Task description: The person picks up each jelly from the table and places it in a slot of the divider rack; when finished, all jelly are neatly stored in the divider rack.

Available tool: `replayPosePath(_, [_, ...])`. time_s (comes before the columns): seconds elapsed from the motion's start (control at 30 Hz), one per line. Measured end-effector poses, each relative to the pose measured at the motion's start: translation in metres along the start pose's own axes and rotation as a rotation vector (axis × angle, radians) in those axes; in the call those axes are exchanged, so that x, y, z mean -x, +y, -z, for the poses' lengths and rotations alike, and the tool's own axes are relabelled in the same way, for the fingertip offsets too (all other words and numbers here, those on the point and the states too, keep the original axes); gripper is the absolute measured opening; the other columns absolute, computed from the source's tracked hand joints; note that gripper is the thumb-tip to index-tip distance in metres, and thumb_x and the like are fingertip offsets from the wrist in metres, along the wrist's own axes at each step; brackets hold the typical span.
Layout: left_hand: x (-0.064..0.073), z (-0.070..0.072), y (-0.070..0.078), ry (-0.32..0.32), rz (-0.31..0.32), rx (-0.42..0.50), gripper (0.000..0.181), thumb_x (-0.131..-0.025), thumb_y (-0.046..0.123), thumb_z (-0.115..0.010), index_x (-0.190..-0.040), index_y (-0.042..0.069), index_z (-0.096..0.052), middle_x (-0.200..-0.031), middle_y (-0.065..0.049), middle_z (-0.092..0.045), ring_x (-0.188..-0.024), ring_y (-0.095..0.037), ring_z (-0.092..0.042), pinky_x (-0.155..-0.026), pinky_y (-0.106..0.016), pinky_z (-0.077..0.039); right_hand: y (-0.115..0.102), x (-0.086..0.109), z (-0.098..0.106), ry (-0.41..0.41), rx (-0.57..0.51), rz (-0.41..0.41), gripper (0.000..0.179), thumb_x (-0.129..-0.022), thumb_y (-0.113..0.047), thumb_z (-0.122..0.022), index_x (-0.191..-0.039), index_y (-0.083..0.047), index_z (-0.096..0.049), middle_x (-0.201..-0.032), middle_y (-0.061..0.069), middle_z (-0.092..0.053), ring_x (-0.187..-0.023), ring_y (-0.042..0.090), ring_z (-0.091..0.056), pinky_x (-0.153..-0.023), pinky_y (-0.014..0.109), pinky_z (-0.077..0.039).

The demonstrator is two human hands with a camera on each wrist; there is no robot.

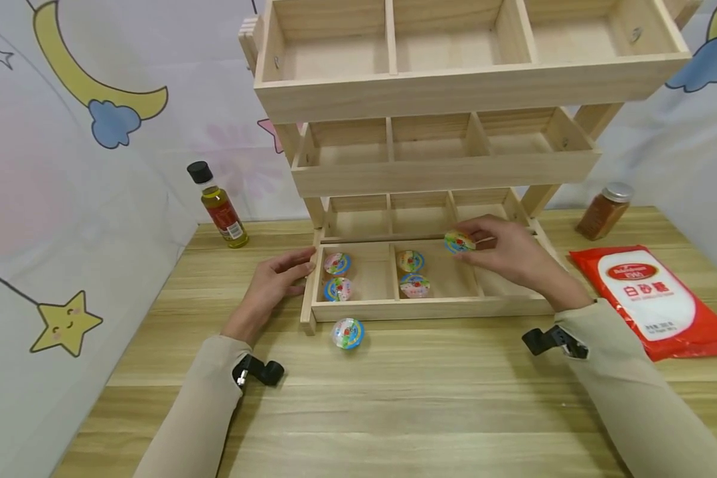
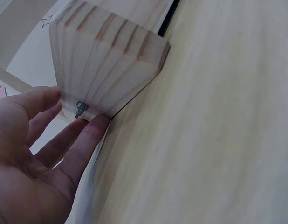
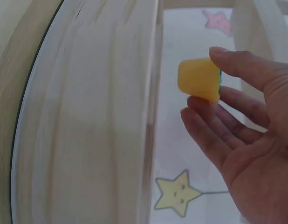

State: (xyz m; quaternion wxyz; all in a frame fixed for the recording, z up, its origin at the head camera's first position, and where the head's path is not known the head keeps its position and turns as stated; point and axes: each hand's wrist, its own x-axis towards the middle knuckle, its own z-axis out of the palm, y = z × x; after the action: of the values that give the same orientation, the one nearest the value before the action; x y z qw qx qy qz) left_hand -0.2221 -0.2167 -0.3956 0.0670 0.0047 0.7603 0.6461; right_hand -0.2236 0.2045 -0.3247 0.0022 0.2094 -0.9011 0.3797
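My right hand pinches a small jelly cup over the lowest tier of a wooden shelf. In the right wrist view the yellow body of this cup shows between thumb and fingers. My left hand rests its fingertips against the left end of the lowest tier; the left wrist view shows them on the wooden end piece. Two jelly cups lie in the left compartment and two more in the middle one. Another jelly cup stands on the table before the shelf.
Upper tiers of the shelf rise behind and lean out over the lowest one. An oil bottle stands at the back left. To the right are a spice jar and a red sugar bag on the wooden table.
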Motion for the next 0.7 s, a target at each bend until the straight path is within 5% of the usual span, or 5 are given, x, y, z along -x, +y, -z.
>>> replayPosePath(0.7, [-0.001, 0.0, 0.0, -0.001, -0.013, -0.008, 0.045, -0.108, 0.02, -0.067, -0.151, 0.008, -0.061, -0.151, -0.014, -0.059, -0.125, -0.024, -0.063, -0.087, -0.028, -0.061, 0.038, -0.002, 0.021, -0.036, 0.128, -0.098, 0.055, -0.097, -0.025, -0.08, -0.141, 0.004, -0.063, -0.129, 0.028, -0.068, -0.116, 0.045, -0.067, -0.099, 0.058, -0.053])
